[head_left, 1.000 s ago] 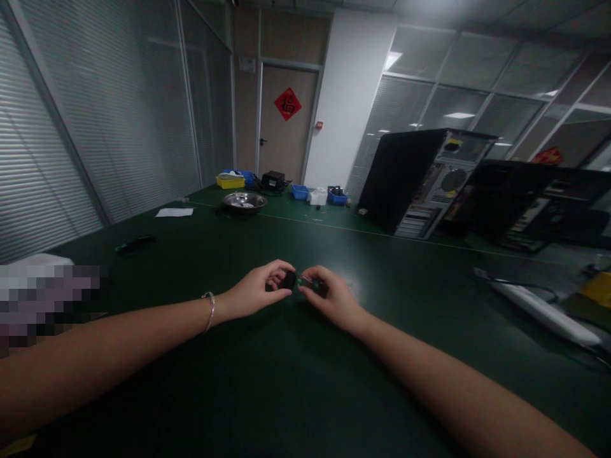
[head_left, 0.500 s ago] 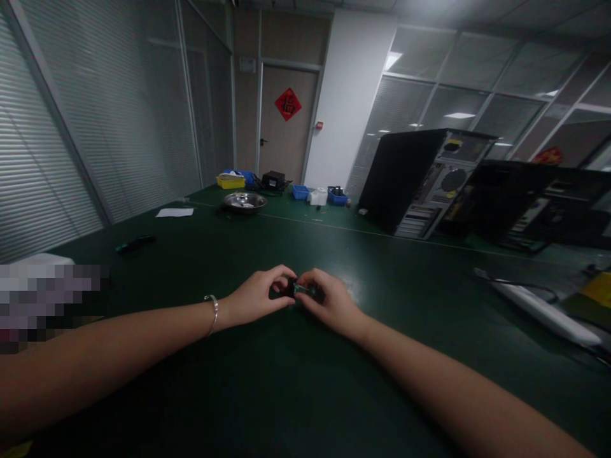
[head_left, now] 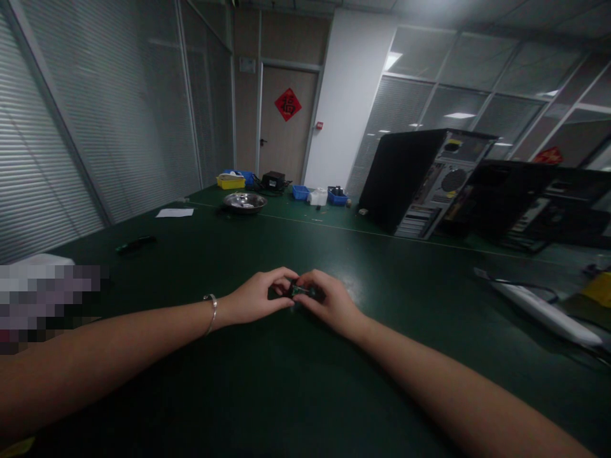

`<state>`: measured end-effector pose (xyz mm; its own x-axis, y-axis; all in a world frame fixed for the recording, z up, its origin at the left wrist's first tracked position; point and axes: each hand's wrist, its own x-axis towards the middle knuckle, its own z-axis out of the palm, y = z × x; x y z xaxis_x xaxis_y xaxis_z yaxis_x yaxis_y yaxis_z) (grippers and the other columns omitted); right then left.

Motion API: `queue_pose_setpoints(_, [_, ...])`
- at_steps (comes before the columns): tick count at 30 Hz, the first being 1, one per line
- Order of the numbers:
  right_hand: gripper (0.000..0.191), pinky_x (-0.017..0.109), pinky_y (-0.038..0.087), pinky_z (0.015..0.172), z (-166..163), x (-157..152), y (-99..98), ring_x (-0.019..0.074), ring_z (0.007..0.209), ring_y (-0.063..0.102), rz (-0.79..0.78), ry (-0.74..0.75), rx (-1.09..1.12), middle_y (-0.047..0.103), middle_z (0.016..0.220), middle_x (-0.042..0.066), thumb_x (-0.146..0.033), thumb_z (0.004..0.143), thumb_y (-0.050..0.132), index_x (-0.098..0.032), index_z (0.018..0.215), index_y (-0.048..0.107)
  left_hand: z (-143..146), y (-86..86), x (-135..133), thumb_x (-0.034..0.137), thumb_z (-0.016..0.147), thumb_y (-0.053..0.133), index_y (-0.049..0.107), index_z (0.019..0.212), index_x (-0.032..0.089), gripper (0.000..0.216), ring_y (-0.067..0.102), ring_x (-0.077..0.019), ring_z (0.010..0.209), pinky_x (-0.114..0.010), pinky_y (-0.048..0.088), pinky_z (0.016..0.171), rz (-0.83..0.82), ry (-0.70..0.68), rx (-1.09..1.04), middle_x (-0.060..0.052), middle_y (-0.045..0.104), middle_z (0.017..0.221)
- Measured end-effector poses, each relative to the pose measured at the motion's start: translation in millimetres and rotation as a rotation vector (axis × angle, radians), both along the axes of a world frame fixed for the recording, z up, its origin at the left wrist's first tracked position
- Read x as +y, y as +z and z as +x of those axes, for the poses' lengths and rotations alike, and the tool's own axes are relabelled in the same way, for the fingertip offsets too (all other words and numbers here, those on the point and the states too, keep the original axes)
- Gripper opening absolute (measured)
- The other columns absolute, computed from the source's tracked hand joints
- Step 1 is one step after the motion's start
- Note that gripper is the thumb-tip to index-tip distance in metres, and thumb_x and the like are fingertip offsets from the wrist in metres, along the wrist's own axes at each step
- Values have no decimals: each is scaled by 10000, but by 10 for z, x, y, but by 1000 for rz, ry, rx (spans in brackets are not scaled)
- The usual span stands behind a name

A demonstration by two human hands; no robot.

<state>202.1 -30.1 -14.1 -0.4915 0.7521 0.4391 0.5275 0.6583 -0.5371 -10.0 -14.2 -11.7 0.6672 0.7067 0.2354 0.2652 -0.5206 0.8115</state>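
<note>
My left hand [head_left: 258,298] and my right hand [head_left: 329,304] meet over the dark green table [head_left: 286,394] at the middle of the view. Between their fingertips they pinch a small black part with a bit of green on it [head_left: 300,291]. Both hands have their fingers curled round it, and most of the part is hidden by them. A silver bracelet [head_left: 210,312] sits on my left wrist.
Two black computer cases [head_left: 424,181] stand at the right back. A steel bowl [head_left: 244,201], blue and yellow bins [head_left: 300,191] and a sheet of paper [head_left: 174,212] lie far back. A white power strip [head_left: 544,312] lies at right, a dark tool [head_left: 135,243] at left.
The two hands have drawn closer together, so the black piece and the green piece now meet between the fingers. They have sunk slightly toward the table.
</note>
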Motion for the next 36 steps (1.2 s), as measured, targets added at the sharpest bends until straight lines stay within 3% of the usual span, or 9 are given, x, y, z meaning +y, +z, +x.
queue_pose_setpoints(8, [166,262,447,715,20,48,-53,159,815,592,23,13,66,629,873,21,-289,821,663,-202,956,619,12,-64,51,238,846,596,526,1218,189,382,615,-189,940,-343,484,843,-139,-31,-86,-53,641,998])
queue_pose_setpoints(23, [261,261,449,713,-2,-20,25,154,813,586,28,62,1,632,932,47,-251,884,569,-208,1139,601,-7,-12,38,240,853,518,550,1238,192,389,571,-182,881,-298,466,755,-16,138,-20,-59,618,1046])
queue_pose_setpoints(30, [244,263,430,684,23,15,1,159,782,582,9,-127,-51,640,868,42,-357,938,455,-190,946,632,12,7,18,208,841,533,497,1226,172,388,599,-185,880,-314,477,783,-69,154,-92,-52,632,941])
queue_pose_setpoints(36, [280,257,405,662,24,38,-5,153,741,555,-6,-136,-186,608,788,32,-335,953,418,-191,863,640,-13,26,32,208,870,504,612,1168,194,317,586,-208,1036,-329,470,879,-28,117,-47,-68,632,1158])
